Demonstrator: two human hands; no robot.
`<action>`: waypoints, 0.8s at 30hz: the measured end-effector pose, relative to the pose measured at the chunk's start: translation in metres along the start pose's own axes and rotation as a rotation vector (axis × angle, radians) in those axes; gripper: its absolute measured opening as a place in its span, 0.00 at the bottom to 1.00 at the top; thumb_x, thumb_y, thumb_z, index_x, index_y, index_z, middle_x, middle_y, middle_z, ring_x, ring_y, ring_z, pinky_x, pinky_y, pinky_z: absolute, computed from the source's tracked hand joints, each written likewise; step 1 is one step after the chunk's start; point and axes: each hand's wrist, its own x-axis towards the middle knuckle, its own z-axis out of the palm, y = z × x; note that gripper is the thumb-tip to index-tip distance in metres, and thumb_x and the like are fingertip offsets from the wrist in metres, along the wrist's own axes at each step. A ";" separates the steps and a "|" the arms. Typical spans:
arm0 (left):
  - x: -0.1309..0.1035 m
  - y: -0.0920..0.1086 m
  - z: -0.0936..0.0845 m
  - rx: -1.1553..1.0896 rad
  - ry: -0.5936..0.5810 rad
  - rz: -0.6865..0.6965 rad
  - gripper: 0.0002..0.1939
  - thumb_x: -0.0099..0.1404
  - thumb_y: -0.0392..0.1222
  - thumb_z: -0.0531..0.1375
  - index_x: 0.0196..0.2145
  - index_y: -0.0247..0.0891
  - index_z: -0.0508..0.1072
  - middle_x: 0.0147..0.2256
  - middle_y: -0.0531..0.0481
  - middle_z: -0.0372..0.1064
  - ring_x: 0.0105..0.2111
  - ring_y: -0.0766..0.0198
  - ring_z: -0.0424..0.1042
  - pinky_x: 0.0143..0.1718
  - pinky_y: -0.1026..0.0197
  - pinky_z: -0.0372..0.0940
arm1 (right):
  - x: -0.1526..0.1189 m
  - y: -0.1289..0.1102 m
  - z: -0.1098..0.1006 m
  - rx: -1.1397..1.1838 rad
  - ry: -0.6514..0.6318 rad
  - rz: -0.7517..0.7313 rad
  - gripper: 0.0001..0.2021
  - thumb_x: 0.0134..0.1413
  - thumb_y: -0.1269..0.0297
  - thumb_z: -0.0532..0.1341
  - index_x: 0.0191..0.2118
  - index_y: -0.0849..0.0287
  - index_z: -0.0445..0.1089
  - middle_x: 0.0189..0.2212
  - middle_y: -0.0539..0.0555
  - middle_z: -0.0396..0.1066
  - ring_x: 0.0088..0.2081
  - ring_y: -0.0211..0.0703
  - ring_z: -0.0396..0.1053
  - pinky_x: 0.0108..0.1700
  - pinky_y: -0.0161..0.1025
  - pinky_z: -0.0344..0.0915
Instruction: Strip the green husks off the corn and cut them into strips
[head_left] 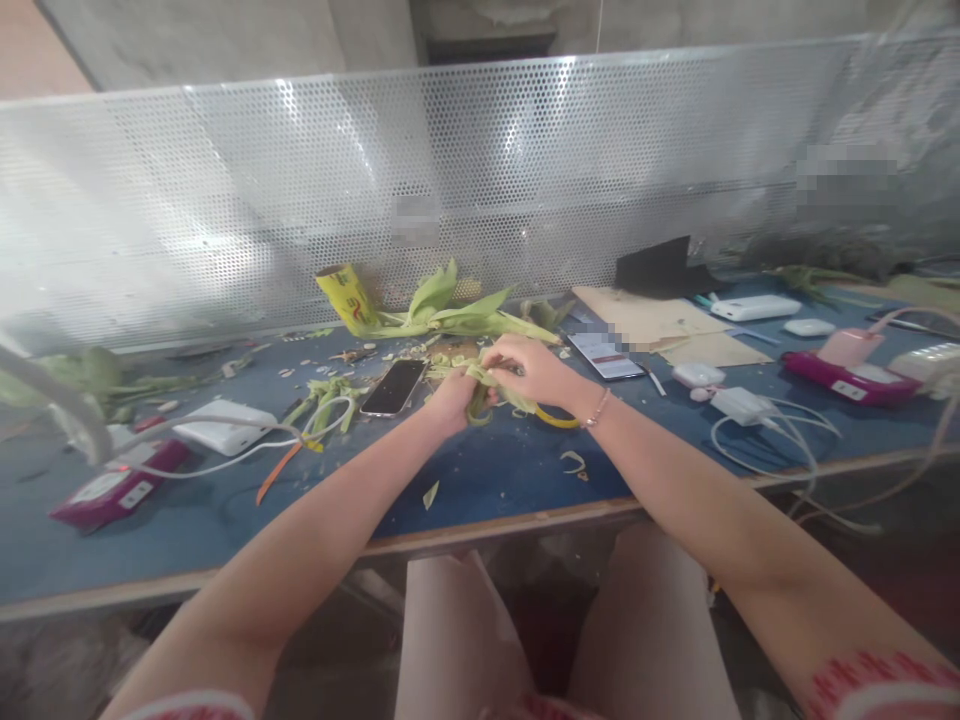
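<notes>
My left hand [452,402] and my right hand [523,366] meet over the middle of the blue table. Both are closed on a small bundle of pale green leaf strips [478,404] that look like corn husk. The left fingers wrap round its lower part, while the right fingers pinch at its top. My fingers hide much of the bundle. Behind my hands lie larger green husk leaves [469,315], with shredded bits around them. A yellow ring, perhaps a roll of tape [556,416], lies partly hidden under my right wrist.
A dark phone [394,388] lies left of my hands; a lit phone [606,356] lies right. Beyond them are a yellow can [348,298], brown cardboard [652,315] and a perforated metal screen [300,190]. Purple power strips [844,380] and white cables [799,440] take up the sides.
</notes>
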 end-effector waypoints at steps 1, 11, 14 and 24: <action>0.000 0.000 0.000 -0.001 0.012 -0.003 0.07 0.56 0.25 0.53 0.28 0.33 0.67 0.16 0.57 0.62 0.14 0.75 0.61 0.17 0.72 0.60 | 0.000 -0.001 0.000 -0.020 -0.018 0.006 0.06 0.52 0.66 0.59 0.36 0.61 0.69 0.36 0.55 0.67 0.38 0.41 0.66 0.42 0.41 0.64; 0.002 -0.001 0.000 -0.042 0.062 -0.023 0.04 0.56 0.29 0.57 0.28 0.35 0.68 0.16 0.56 0.64 0.16 0.73 0.63 0.24 0.68 0.66 | 0.002 0.008 0.011 -0.184 -0.022 0.038 0.07 0.54 0.66 0.58 0.35 0.62 0.71 0.34 0.56 0.67 0.36 0.41 0.64 0.42 0.40 0.61; 0.000 0.001 0.000 -0.057 0.044 -0.033 0.04 0.55 0.29 0.58 0.29 0.35 0.69 0.17 0.55 0.65 0.17 0.72 0.65 0.26 0.67 0.67 | 0.003 0.011 0.012 -0.162 -0.015 0.084 0.07 0.52 0.65 0.60 0.35 0.62 0.71 0.33 0.55 0.68 0.35 0.40 0.64 0.40 0.39 0.61; 0.004 0.008 -0.017 -0.046 -0.279 -0.005 0.09 0.47 0.23 0.56 0.26 0.29 0.72 0.23 0.46 0.72 0.24 0.65 0.73 0.28 0.66 0.67 | 0.003 0.003 0.005 -0.041 -0.010 0.148 0.04 0.49 0.67 0.60 0.32 0.61 0.71 0.32 0.53 0.67 0.33 0.38 0.66 0.37 0.39 0.65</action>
